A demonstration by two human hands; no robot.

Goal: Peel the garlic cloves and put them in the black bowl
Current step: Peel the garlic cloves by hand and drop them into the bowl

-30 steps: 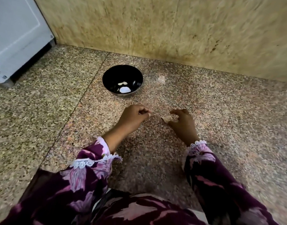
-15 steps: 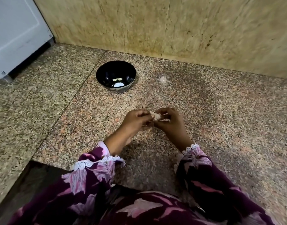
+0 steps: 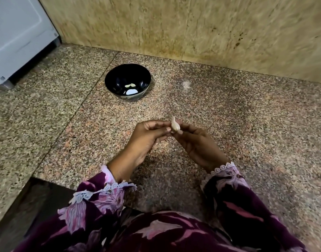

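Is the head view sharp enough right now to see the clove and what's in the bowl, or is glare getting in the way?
Head view: garlic clove fairly sharp between left hand and right hand; wall smeared by motion blur; black bowl shows small glare spots, contents still visible.

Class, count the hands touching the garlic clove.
2: the left hand pinches the garlic clove from the left, the right hand from the right.

both hands raised together, left grip (image 3: 152,132) and right grip (image 3: 196,140) pinched, fingertips meeting
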